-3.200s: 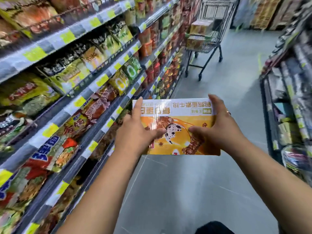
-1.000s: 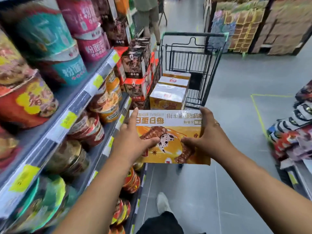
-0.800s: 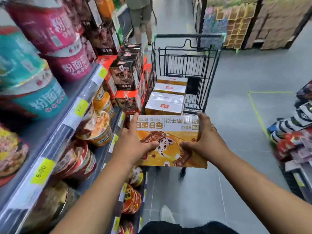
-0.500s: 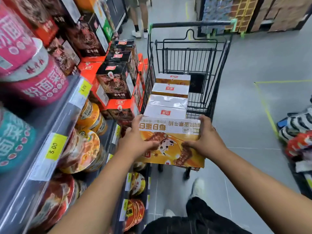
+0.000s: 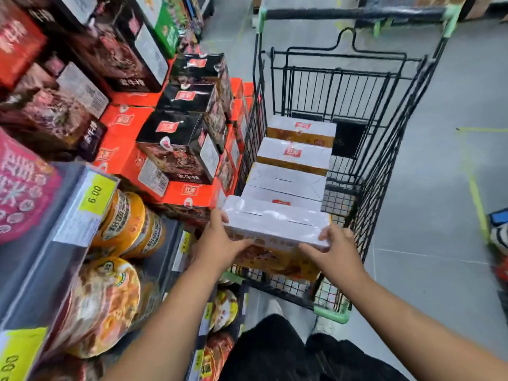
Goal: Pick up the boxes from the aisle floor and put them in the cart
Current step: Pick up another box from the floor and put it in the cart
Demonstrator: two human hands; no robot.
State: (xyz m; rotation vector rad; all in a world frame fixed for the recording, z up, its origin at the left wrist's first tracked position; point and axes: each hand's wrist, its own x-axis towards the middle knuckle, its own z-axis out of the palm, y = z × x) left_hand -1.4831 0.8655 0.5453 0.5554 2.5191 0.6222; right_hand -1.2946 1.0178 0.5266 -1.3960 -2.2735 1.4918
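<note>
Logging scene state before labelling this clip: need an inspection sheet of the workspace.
Surface: grey aisle floor with a yellow tape line on it.
Job's things: held box at the near end of the cart; four boxes in a row inside. Whether the held box rests on the basket cannot be told.
Clutter: nothing seen.
Hands: left hand and right hand grip the held box by its ends.
Cables: nothing seen.
Surroundings: shelves on the left with noodle bowls, black cartons and a price tag.
</note>
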